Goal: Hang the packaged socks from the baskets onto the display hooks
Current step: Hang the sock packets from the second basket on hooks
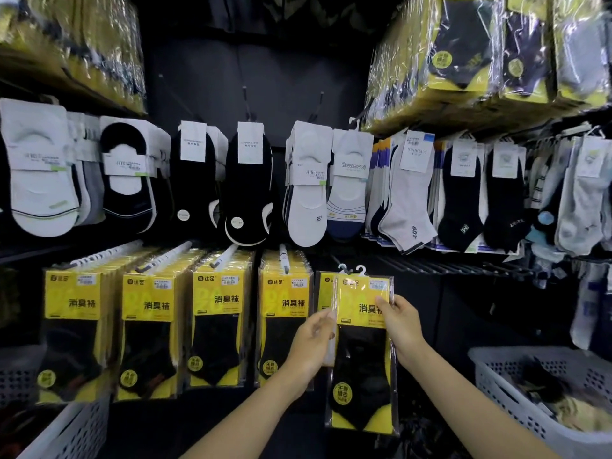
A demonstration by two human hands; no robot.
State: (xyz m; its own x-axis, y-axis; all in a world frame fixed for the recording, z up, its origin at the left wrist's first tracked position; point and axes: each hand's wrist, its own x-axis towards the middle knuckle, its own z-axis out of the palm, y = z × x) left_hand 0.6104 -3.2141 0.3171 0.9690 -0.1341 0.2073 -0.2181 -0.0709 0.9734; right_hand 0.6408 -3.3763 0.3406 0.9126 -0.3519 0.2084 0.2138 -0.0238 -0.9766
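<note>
The sock pack, glossy clear film over a yellow card and black socks, is held upright just right of the hung yellow packs. The right hand pinches its right edge, thumb on the front. The left hand curls loosely round its left edge. A white perforated basket sits lower right.

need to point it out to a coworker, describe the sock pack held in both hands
On the dark display wall, find the bottom row of yellow-and-black packaged socks. Right of its four full hooks, the clear-wrapped sock pack is held between the left hand and right hand; it alone reaches lowest.
</note>
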